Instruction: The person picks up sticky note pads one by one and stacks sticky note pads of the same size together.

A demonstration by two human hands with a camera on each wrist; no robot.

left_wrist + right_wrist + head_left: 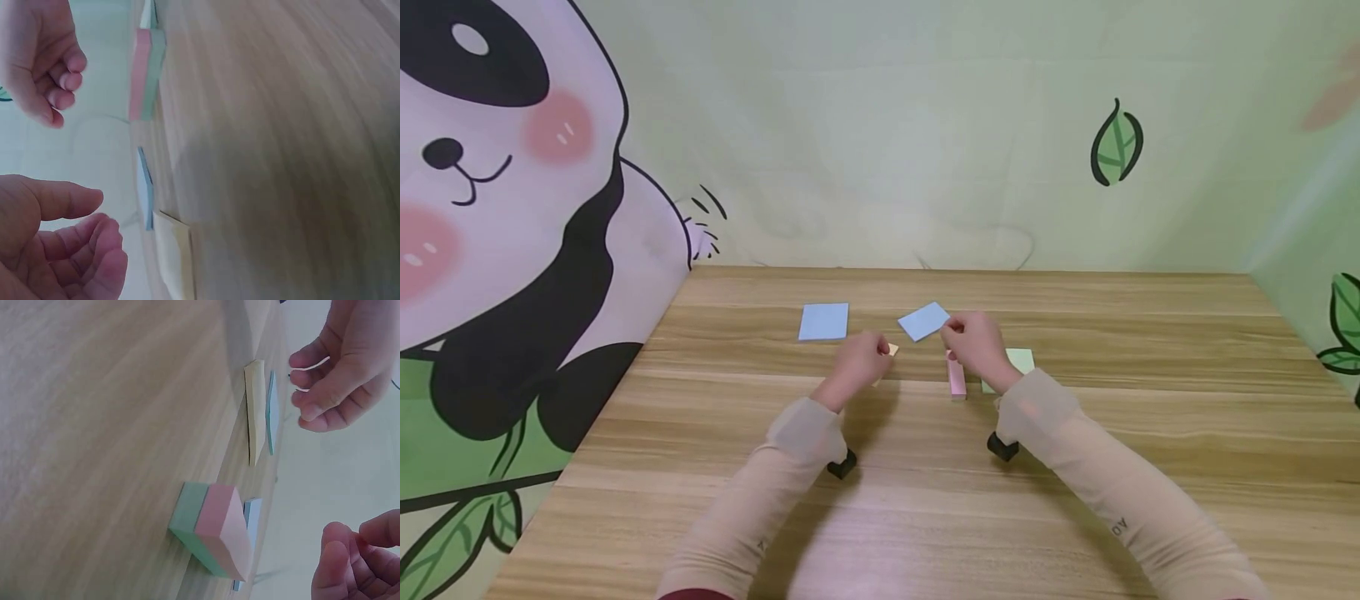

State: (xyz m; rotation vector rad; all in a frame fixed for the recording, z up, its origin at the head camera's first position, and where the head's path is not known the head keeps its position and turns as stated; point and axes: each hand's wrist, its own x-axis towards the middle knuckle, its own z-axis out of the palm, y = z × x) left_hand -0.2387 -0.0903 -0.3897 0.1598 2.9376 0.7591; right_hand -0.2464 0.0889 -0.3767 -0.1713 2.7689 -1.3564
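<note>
My left hand [859,363] hovers over a yellow sticky-note pad [170,253], its fingers loosely bent and nothing between them. The right hand [977,340] is above the table too, with thumb and fingers curled near each other and no object in them. Below the right hand lies a narrow pink block [956,379]; in the right wrist view this pink layer [220,515] sits against a green layer [186,509]. A green square [1019,359] is partly hidden by the right wrist. One blue pad [921,321] lies tilted beside the right fingertips.
Another blue square pad [823,322] lies at the back left of the wooden table [895,517]. Behind the table hangs a pale green backdrop [880,150] with a painted panda [550,208]. Black wrist devices sit under both sleeves.
</note>
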